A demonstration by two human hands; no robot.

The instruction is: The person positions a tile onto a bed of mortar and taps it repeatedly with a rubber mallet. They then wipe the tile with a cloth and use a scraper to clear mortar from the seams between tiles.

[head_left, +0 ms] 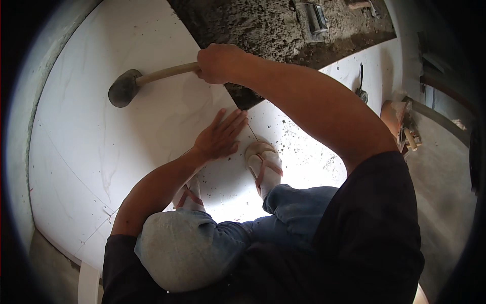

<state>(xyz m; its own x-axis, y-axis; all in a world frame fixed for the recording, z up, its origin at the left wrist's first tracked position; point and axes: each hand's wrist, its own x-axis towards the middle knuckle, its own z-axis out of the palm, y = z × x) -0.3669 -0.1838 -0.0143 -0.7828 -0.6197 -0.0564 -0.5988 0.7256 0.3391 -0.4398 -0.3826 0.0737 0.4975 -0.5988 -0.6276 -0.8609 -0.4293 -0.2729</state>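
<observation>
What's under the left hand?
White tile shows around the left hand, which lies flat with its fingertips near a corner of the dark mortar bed. Whatever is directly beneath the hand is covered.

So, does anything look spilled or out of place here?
Yes: dark crumbs are scattered on the white tiles near the right foot. They look odd on that pale surface, perhaps bits from the rough, dark mortar-like patch.
</observation>
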